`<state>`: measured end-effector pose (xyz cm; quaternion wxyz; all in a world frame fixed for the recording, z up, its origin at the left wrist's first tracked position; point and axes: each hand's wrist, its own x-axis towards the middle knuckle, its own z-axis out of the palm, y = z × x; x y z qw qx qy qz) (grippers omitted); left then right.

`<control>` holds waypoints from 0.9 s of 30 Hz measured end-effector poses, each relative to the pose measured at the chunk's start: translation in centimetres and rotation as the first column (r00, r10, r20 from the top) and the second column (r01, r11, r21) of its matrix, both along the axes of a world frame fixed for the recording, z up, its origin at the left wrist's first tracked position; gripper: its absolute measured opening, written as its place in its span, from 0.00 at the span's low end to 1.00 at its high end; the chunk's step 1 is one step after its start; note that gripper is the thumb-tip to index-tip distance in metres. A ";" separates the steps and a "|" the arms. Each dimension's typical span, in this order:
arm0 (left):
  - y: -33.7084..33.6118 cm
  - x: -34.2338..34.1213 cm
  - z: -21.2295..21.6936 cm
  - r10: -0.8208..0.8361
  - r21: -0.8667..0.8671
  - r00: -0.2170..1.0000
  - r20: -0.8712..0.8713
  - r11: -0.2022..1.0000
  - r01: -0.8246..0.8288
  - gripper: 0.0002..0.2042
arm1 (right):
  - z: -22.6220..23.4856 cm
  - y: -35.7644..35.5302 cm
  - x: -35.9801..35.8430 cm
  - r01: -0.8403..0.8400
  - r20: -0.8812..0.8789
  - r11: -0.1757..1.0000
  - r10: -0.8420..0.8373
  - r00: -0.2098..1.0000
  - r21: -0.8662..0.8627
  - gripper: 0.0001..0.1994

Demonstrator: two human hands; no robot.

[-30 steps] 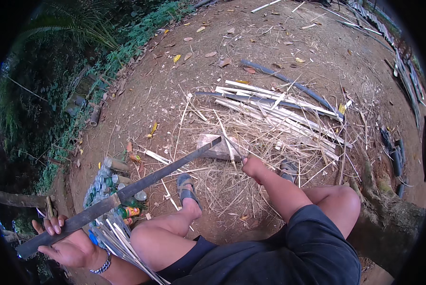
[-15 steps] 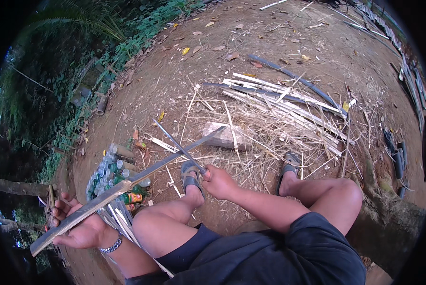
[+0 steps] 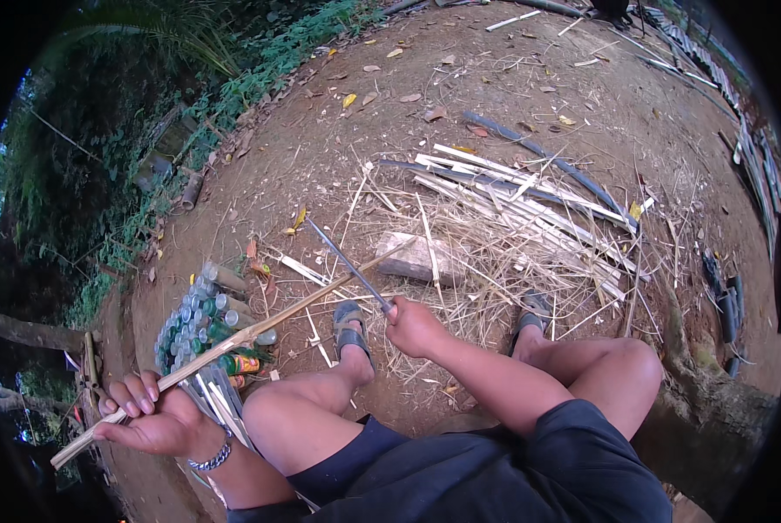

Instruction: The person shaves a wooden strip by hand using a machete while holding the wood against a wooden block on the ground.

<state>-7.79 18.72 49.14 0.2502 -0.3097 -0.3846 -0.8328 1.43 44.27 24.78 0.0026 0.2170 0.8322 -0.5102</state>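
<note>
Bamboo strip: a long, pale strip [image 3: 245, 336] slants from beyond the left hand at lower left up to a wooden block; a knobbly joint shows midway.
Left-hand grip: the left hand [image 3: 162, 420] is palm up and narrowly closed on the strip near its lower end, fingers curled along the far side, thumb on the near side; how firmly it presses I cannot tell.
Right-hand grip: the right hand [image 3: 416, 329] is a full fist around the knife handle, with no visible gap between fingers and palm.
Knife: the narrow grey blade [image 3: 340, 257] points up and left and crosses the strip toward its far end; whether the edge touches it I cannot tell.
Wooden block: the block [image 3: 421, 256] lies on the ground beyond the right fist; the strip's tip overlaps it in view, contact unclear.
Feet: a sandal [image 3: 349, 324] on the left and another sandal [image 3: 534, 309] on the right stand on the ground, nearer than the block.
Beside the left knee: a bundle of split strips [image 3: 223, 397], partly hidden by the left forearm, and heaped bottles [image 3: 190, 318], clear and green.
Beyond the block: a stack of pale strips [image 3: 538, 213] on scattered shavings [image 3: 486, 253], with a curved dark pole [image 3: 573, 171] alongside.
</note>
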 end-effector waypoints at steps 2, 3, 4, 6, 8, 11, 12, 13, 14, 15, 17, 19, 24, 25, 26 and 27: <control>0.7 0.3 -0.6 0.044 0.014 0.999 0.026 0.999 -0.044 0.19 | 4.4 -1.8 0.6 -0.114 -0.041 0.993 0.115 0.993 0.008 0.10; 1.2 0.7 -0.4 0.047 0.015 0.999 0.028 0.999 -0.047 0.19 | 6.1 -2.3 0.5 -0.175 -0.072 0.984 0.176 0.982 0.020 0.10; 1.7 1.1 -0.2 0.050 0.016 0.998 0.032 0.999 -0.051 0.19 | 5.8 -2.4 0.3 -0.180 -0.101 0.983 0.184 0.978 0.044 0.11; 1.7 1.2 -0.1 0.048 -0.001 0.998 0.028 0.999 -0.048 0.19 | 4.6 -3.0 -0.1 -0.189 -0.166 0.978 0.201 0.966 0.085 0.13; 1.4 0.3 0.0 0.106 0.017 0.992 0.075 0.994 -0.107 0.19 | -0.5 -0.5 -0.5 -0.052 -0.016 0.997 0.053 0.998 0.059 0.13; 1.4 -0.8 -0.5 0.079 0.044 0.992 0.096 0.996 -0.084 0.19 | -3.8 3.9 -0.2 0.001 0.119 0.986 -0.021 0.993 0.167 0.10; 0.8 -0.3 0.0 0.086 0.031 0.994 0.067 0.996 -0.089 0.19 | -1.6 3.2 -1.0 -0.051 0.118 0.990 0.035 0.992 0.134 0.10; 0.7 -0.4 -0.7 0.068 0.015 0.996 0.066 0.998 -0.069 0.19 | 1.8 2.1 -0.9 -0.082 0.144 0.992 0.067 0.987 0.099 0.10; -0.1 0.3 -0.1 0.057 0.011 0.997 0.044 0.998 -0.058 0.19 | 4.7 0.4 -1.1 -0.145 0.150 0.988 0.136 0.979 0.051 0.10; -0.1 0.3 -0.4 0.058 0.010 0.997 0.053 0.998 -0.059 0.19 | 5.4 -0.4 -1.0 -0.206 0.061 0.976 0.202 0.977 0.066 0.10; 0.2 0.0 -0.5 0.053 0.012 0.996 0.068 0.998 -0.054 0.19 | 5.8 -1.4 -0.4 -0.313 -0.116 0.943 0.326 0.938 0.115 0.11; 0.7 -0.4 -0.1 0.082 0.003 0.993 0.089 0.997 -0.083 0.19 | 2.2 0.3 -1.2 -0.196 0.071 0.979 0.191 0.979 0.060 0.10; 0.8 -0.8 0.5 0.014 0.003 0.999 0.041 1.000 -0.014 0.19 | -3.4 6.5 -1.2 -0.078 0.283 0.988 0.039 0.958 0.130 0.11; 0.6 -0.8 0.5 0.013 -0.003 0.999 0.040 1.000 -0.013 0.19 | -1.9 5.7 -0.8 -0.097 0.289 0.989 0.060 0.955 0.114 0.11; 0.2 -1.3 0.5 0.023 -0.012 0.999 0.035 1.000 -0.022 0.19 | 0.2 4.3 -1.2 -0.141 0.307 0.989 0.124 0.944 0.033 0.11; 0.2 -1.7 0.4 0.007 -0.015 0.999 0.054 1.000 -0.007 0.19 | 1.4 3.3 -1.2 -0.203 0.211 0.978 0.189 0.959 0.046 0.12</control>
